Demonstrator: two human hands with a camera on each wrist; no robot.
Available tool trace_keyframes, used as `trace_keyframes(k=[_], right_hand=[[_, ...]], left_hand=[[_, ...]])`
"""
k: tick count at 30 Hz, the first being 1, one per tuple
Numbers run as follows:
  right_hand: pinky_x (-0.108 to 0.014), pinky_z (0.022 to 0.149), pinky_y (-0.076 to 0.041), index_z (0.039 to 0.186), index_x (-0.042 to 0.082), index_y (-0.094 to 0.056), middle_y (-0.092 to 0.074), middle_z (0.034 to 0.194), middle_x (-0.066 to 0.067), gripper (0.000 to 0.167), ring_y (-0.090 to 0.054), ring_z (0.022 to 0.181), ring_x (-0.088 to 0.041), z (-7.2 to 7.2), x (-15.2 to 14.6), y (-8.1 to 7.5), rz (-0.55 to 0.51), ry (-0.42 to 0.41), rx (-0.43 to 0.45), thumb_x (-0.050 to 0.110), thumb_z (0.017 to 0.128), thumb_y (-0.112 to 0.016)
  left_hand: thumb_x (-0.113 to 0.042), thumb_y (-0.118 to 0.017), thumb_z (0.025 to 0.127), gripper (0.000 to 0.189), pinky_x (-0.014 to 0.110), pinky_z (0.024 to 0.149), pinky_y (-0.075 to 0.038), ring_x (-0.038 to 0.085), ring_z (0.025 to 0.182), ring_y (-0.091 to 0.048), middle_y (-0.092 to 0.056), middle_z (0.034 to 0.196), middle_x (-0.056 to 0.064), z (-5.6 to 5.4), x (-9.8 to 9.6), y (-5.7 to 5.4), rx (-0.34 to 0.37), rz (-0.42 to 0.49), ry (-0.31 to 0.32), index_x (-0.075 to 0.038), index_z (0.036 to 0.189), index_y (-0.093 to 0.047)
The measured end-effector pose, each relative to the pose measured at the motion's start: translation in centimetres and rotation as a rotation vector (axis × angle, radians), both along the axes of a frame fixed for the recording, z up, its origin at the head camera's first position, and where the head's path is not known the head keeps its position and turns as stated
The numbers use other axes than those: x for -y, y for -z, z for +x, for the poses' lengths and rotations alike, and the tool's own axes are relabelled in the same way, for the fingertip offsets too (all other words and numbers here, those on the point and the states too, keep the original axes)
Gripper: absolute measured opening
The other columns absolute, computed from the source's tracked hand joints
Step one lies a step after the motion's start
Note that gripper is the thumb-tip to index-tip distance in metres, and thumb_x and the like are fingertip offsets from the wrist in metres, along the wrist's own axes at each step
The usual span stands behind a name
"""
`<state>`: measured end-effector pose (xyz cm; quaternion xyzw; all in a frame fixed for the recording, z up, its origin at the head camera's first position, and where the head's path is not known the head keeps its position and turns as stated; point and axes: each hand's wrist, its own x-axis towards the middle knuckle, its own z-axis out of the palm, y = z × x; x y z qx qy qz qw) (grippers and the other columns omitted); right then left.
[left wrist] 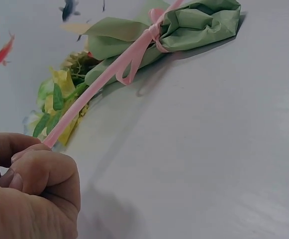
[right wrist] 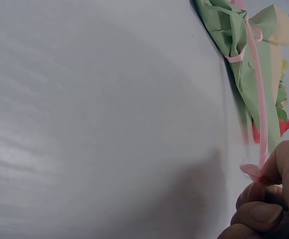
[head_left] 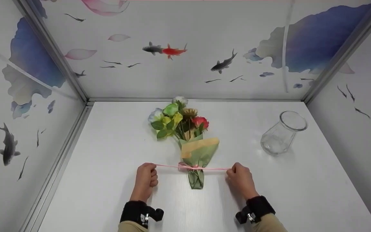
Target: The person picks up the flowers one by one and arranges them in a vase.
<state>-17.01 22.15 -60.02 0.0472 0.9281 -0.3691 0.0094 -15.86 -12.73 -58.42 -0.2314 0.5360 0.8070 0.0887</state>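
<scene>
White walls (head_left: 179, 77) with printed fish are enclosing the white table (head_left: 114, 138) left, right and far; grey rails (head_left: 54, 51) are lining the corners.

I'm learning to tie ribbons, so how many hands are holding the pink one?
2: the left hand holds the pink ribbon left of the bouquet, and the right hand pinches it on the right.

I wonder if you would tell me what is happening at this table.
A person's left-hand grip and right-hand grip hold a pink ribbon taut between them. It goes around the gathered green paper of a bouquet lying on the white table. A glass vase stands apart, to the right.
</scene>
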Motion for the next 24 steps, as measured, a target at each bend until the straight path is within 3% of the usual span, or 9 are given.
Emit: trace_keyframes(k=[24], right_hand=[[-0.029, 0.059, -0.034, 0.074, 0.007, -0.049, -0.043, 0.066, 0.0, 0.017, -0.043, 0.062, -0.016, 0.1, -1.2, -0.1, -0.014, 0.032, -0.007, 0.003, 0.088, -0.056]], left_hand=[[-0.007, -0.046, 0.103, 0.019, 0.019, 0.041, -0.022, 0.003, 0.045, -0.024, -0.027, 0.06, -0.008, 0.2, 1.4, 0.1, -0.023, -0.019, -0.102, -0.01, 0.088, -0.034]])
